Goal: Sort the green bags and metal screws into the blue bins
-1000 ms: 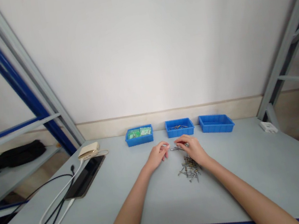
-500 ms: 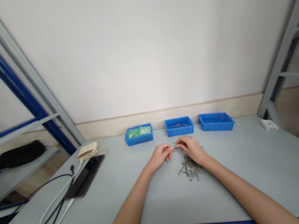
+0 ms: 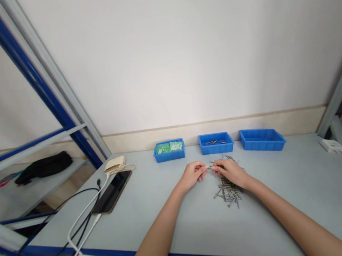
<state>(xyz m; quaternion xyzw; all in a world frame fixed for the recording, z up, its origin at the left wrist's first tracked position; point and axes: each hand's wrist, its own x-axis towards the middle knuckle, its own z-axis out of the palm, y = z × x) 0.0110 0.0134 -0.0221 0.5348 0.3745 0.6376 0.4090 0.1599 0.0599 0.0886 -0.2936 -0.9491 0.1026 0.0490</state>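
Note:
My left hand [image 3: 195, 174] is closed in a pinch, its fingertips meeting those of my right hand [image 3: 231, 172] above the table. Between the two sets of fingertips shows a bit of a thin screw [image 3: 210, 166], mostly covered by the fingers. My right hand is pinched too, and its palm hangs over the far part of a loose pile of screws [image 3: 230, 192]. The screws are long and metallic, some with yellowish parts, and lie in all directions. Several stick out behind my right hand.
Along the wall stand three blue bins: a left bin [image 3: 170, 156] with green-and-white packets, a middle bin [image 3: 217, 149] with a few screws, and a right bin [image 3: 263, 146]. At left lie a phone [image 3: 112, 193], a cream box [image 3: 115, 164] and cables [image 3: 79, 245]. A white adapter [image 3: 333, 146] sits far right.
The view has turned, so the table's contents appear farther right. My hands have drawn closer together, fingertip to fingertip, over the same spot by the pile.

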